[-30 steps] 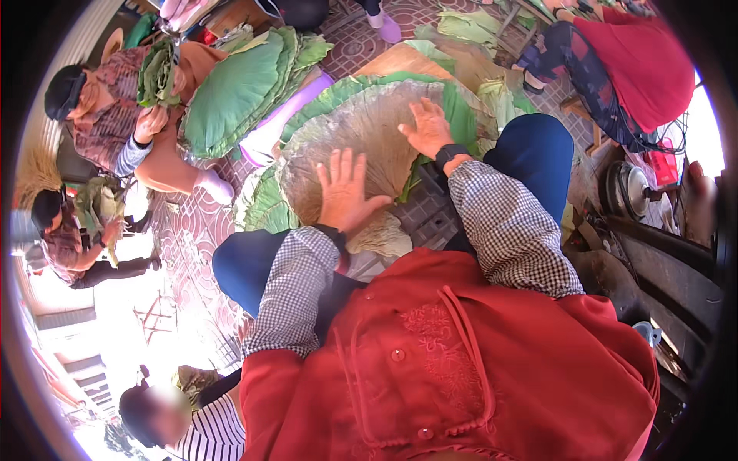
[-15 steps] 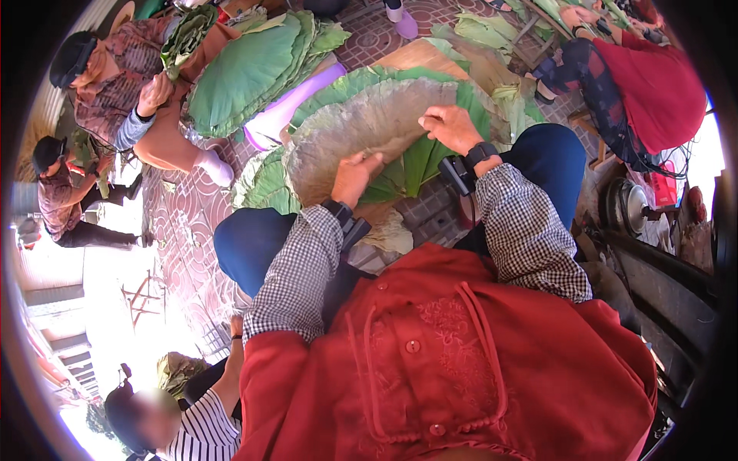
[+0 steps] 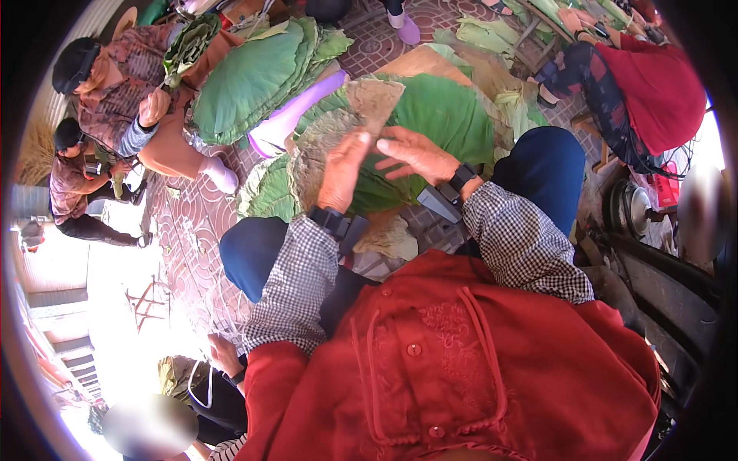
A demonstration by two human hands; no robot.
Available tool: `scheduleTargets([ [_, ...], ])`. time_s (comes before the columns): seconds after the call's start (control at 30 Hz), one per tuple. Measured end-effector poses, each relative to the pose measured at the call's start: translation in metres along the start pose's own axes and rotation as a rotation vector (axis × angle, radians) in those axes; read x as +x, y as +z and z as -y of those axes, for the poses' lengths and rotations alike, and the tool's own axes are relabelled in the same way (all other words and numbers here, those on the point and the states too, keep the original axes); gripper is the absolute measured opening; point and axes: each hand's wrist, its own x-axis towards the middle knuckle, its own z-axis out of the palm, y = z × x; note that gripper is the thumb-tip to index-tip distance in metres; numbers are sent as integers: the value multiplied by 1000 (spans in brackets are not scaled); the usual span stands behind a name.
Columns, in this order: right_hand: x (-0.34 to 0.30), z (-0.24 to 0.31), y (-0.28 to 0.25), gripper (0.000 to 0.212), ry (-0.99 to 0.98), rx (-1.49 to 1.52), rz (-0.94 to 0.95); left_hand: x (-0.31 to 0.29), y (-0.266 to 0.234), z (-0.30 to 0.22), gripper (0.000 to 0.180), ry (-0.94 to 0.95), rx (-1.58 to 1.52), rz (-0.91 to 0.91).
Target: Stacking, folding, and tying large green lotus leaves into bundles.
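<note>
A large dried-looking lotus leaf point(image 3: 311, 157), grey-brown on its upper side, lies bunched and folded over toward the left in front of me. My left hand point(image 3: 344, 170) is closed on its folded edge, fingertips pointing away; the exact grip is partly hidden. Just right of it, my right hand point(image 3: 421, 157) is open, its fingers apart and near the leaf's raised fold, with nothing held. Under and beyond both hands spreads a green lotus leaf point(image 3: 446, 115), on top of other leaves between my knees.
A stack of green lotus leaves point(image 3: 257, 81) lies at the upper left, near a seated person point(image 3: 123, 84) holding a bundle of leaves. At the upper right another person in red point(image 3: 649, 96) bends forward. Pots point(image 3: 626, 207) stand at the right. More people sit at the left and lower left.
The brown leaf has been drawn leftward and folded, uncovering the green leaf at the right. My right hand has let go of its edge, moved left and opened beside my left hand.
</note>
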Motion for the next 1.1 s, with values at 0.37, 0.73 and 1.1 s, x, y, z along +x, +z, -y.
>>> scheduleTargets([
  [0.37,11,-11,-26,26,96,16,-479,-32,43,13,60,573,889,7],
  [0.73,-126,100,-175,14,-768,50,-1131,-44,72,52,104,422,1423,348],
  [1.1,-271,-243,-350,25,715,-798,-1570,-27,59,67,79,495,1354,328],
])
